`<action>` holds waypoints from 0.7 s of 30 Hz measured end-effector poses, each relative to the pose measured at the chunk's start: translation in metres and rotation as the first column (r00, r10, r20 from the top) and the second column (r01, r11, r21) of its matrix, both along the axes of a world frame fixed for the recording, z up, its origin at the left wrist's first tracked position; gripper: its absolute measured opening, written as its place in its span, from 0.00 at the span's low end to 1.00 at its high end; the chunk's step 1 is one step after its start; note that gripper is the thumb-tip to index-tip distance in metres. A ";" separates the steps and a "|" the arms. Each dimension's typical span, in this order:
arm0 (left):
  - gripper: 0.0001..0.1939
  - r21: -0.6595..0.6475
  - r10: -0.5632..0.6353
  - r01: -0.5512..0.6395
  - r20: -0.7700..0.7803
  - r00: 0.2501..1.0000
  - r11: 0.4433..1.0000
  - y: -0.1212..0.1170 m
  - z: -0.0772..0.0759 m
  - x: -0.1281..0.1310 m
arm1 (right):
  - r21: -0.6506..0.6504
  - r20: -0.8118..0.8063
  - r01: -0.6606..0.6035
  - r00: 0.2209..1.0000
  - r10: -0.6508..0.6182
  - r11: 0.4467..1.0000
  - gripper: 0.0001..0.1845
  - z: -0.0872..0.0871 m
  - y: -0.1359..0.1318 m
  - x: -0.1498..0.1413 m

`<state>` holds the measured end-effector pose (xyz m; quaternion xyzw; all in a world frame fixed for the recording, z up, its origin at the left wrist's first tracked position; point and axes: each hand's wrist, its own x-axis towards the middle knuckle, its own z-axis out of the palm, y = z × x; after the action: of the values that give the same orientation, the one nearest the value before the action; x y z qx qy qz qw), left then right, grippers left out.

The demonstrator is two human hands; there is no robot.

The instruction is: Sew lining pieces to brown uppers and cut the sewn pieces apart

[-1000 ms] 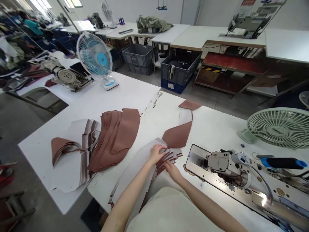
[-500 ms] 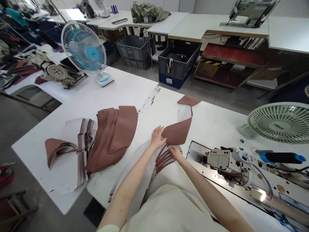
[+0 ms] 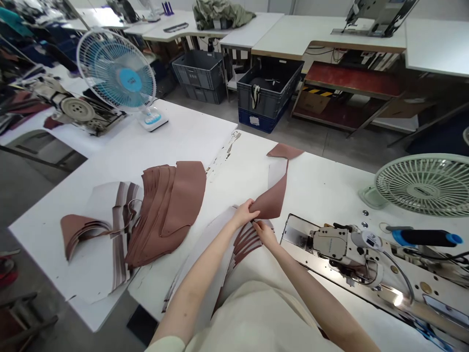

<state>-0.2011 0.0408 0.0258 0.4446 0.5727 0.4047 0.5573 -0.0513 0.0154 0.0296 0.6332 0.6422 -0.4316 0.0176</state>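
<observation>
A brown leather-like piece (image 3: 273, 198) with a pale underside lies curved across the white table, its far end folded over. My left hand (image 3: 245, 213) is closed on the near left corner of this piece, thumb over the top. Just below and to the right, my right hand (image 3: 265, 233) pinches at the near edge, close to the left fingertips; what lies between its fingers is too small to make out. Under both hands fans a stack of brown pieces (image 3: 246, 244), white undersides showing, reaching down towards my body.
Left on the table are a brown stack (image 3: 157, 215) and a pale-backed tied bundle (image 3: 104, 244). A sewing machine (image 3: 337, 244) stands close on the right, with a green fan (image 3: 421, 188) behind it. A blue-white fan (image 3: 128, 80) stands at far left; grey crates (image 3: 269, 93) are beyond the table.
My left hand has gone from spread fingers to a closed grip on the piece's corner, which now lifts and curls slightly. My right hand stays close by. The view has shifted slightly.
</observation>
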 end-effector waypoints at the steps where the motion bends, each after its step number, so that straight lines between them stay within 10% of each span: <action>1: 0.13 -0.031 0.049 -0.046 0.116 0.992 0.998 -0.004 -0.006 0.000 | 0.001 0.009 -0.013 1.000 0.013 1.000 0.18 0.000 0.000 0.000; 21: 0.20 -0.277 0.290 -0.136 0.653 0.699 0.951 -0.016 -0.036 0.001 | 0.046 0.137 -0.137 0.982 0.130 0.990 0.19 0.011 -0.004 -0.022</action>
<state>-0.2002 0.0252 -0.0104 0.1329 0.4123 0.5403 0.7214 -0.0729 0.0118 0.0404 0.6164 0.6921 -0.3685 0.0720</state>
